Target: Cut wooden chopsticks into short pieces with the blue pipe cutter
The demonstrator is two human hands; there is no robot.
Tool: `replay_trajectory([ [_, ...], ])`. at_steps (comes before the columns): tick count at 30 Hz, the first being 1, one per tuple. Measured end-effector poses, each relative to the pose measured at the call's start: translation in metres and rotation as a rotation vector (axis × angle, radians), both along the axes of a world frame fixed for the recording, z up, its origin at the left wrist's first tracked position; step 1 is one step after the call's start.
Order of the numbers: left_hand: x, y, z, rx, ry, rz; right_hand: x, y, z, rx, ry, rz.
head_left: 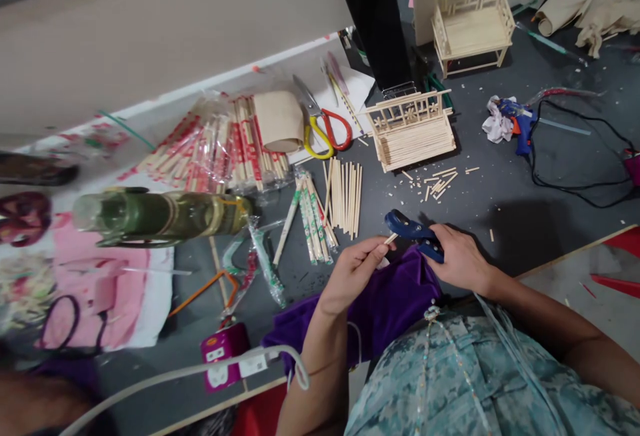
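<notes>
My left hand [353, 273] is closed, pinching a short pale wooden stick [391, 239] between thumb and fingertips. My right hand [463, 259] wraps round a dark blue hand cutter [413, 228], whose head lies close to the stick's end. I cannot tell whether its jaws touch the stick. Under both hands is a purple cloth [385, 303]. Just beyond them lie a row of bare wooden sticks [345, 196] and small cut pieces [440, 186]. A miniature stick-built bench [415, 139] stands behind those pieces.
A second miniature bench [475, 33] stands at the back right, near a blue glue gun [524, 131] with a black cord. Scissors [327, 133], wrapped chopsticks [215, 146], a phone [376, 23] and a green bottle [165, 215] sit further back. A purple power socket [223, 356] is front left.
</notes>
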State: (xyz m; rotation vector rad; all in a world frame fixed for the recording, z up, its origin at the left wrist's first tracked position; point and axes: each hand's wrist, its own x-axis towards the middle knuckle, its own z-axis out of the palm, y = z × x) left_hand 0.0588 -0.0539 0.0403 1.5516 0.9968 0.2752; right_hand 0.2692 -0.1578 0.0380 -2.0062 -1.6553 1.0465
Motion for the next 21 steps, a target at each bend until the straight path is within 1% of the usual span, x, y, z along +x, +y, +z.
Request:
replay_trajectory([
  [8, 0.0, 0.005, -0.008, -0.016, 0.041, 0.0, 0.002, 0.008, -0.008, -0.091, -0.094, 0.056],
  [21, 0.004, 0.017, -0.024, 0.014, 0.012, 0.004, 0.005, 0.021, -0.014, -0.184, -0.116, 0.09],
])
